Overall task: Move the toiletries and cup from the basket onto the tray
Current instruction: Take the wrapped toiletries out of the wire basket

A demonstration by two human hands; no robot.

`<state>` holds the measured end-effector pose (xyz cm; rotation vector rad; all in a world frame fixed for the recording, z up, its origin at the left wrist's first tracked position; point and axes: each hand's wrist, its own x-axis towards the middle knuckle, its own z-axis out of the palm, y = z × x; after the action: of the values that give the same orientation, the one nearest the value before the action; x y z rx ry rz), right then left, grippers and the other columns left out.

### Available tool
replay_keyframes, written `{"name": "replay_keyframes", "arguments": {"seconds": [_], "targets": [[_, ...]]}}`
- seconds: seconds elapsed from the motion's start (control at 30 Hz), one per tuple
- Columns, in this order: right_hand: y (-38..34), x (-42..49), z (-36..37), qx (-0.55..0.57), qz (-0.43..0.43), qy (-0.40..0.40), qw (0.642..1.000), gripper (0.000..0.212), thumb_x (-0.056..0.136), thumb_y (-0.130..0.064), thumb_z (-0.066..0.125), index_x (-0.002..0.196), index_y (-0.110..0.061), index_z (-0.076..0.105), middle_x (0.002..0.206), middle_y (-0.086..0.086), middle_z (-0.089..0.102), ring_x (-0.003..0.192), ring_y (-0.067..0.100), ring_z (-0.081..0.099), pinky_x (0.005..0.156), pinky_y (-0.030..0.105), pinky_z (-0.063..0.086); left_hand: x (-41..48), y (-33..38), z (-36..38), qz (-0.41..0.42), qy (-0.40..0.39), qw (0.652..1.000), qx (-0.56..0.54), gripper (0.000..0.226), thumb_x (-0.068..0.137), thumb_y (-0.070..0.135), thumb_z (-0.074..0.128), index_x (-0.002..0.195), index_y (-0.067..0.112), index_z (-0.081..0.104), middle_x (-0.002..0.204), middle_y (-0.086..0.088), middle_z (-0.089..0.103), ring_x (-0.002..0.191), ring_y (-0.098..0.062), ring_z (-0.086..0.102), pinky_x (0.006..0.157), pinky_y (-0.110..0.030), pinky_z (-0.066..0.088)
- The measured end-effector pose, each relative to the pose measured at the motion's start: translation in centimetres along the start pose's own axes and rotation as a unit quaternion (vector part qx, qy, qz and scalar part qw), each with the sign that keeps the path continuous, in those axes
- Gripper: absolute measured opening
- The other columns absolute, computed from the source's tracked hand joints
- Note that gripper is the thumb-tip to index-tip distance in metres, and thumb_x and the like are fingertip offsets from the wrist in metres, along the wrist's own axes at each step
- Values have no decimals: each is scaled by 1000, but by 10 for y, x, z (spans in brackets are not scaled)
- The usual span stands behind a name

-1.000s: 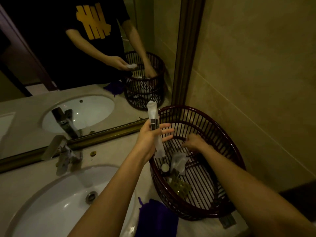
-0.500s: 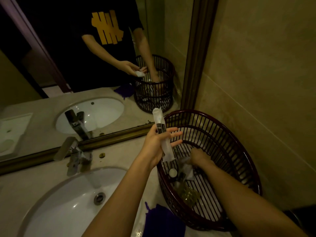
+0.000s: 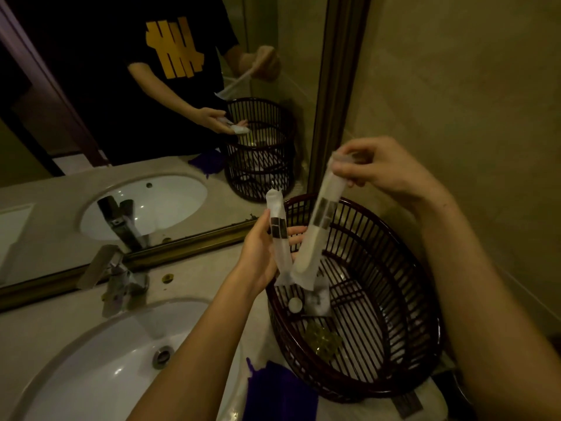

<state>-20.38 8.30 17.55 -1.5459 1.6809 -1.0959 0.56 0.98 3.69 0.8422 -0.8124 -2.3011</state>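
A dark slatted basket (image 3: 403,354) stands on the counter at the right. My left hand (image 3: 261,253) is closed on a long white wrapped packet (image 3: 279,238) held upright over the basket's left rim. My right hand (image 3: 385,174) pinches the top of a second long white packet (image 3: 315,235), which hangs slanting down until its lower end meets the first packet. Inside the basket lie a small white round cap (image 3: 295,305), a clear sachet (image 3: 318,299) and a yellowish faceted piece (image 3: 323,341). No tray or cup is visible.
A white sink (image 3: 100,369) with a metal tap (image 3: 118,278) sits to the left. A purple cloth (image 3: 279,393) lies in front of the basket. A framed mirror (image 3: 136,117) backs the counter, and a tiled wall (image 3: 470,101) closes the right side.
My right hand came up out of the basket, lifting a second white packet. My left hand kept its packet at about the same spot.
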Motion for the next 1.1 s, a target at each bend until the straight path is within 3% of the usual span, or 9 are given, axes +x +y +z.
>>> {"name": "replay_keyframes", "arguments": {"seconds": [0.13,0.23,0.33,0.43,0.6,0.8,0.97,1.03,1.1], "targets": [[19,31,43,-86,-25,-23,996,12,94,-20,67,104,-19,71,100,-5,69,87,2,68,73,22,56,1,0,-2,7,-11,1000,-22,65,93,57,45,136,8,50,133,-28,55,115,-49,56,101,-65,39],[40,48,69,-118,-27,12,993,13,91,-25,70,103,-21,72,95,-7,70,84,0,68,68,16,54,1,1,1,9,-24,1000,15,61,90,51,55,137,12,50,131,-30,53,107,-45,62,96,-61,46],[52,53,83,-128,-27,42,991,15,89,-23,74,102,-16,75,88,-5,73,77,-1,69,62,9,51,2,-2,2,28,-27,996,85,50,92,25,62,136,10,47,124,-30,57,104,-41,64,91,-58,50],[59,53,87,-109,-11,57,992,14,91,-21,72,103,-14,74,85,-1,75,73,3,72,64,13,56,2,-6,2,45,-11,992,119,43,92,2,57,134,8,47,119,-30,61,104,-41,65,91,-57,51],[97,50,81,-77,103,135,982,9,95,-21,66,101,-15,70,82,-2,72,67,8,72,58,19,54,3,-8,-1,49,14,994,96,45,95,-4,46,138,7,42,115,-28,65,101,-38,68,87,-55,54],[197,23,121,-216,331,-109,912,16,86,-19,73,98,-9,66,94,11,72,92,29,71,80,42,60,-2,-5,3,46,23,997,60,40,96,-5,42,134,6,45,114,-30,64,98,-38,67,87,-56,54],[243,-6,167,-367,321,-200,850,77,80,-30,77,146,-21,40,155,16,31,138,37,43,106,46,46,-1,-5,4,44,34,997,46,41,93,-7,44,132,6,44,105,-29,63,79,-30,67,83,-53,56],[248,-10,177,-392,326,-200,837,80,82,-27,77,151,-26,36,164,13,12,142,37,38,107,45,46,1,-7,3,45,34,998,38,42,93,-7,44,134,5,43,100,-28,64,75,-30,67,84,-55,55],[247,-8,180,-410,325,-203,828,67,83,-28,76,143,-24,46,161,11,19,136,35,46,102,43,49,3,-7,3,52,33,997,41,42,94,-6,45,134,5,43,98,-28,64,74,-29,67,85,-56,54]]}}
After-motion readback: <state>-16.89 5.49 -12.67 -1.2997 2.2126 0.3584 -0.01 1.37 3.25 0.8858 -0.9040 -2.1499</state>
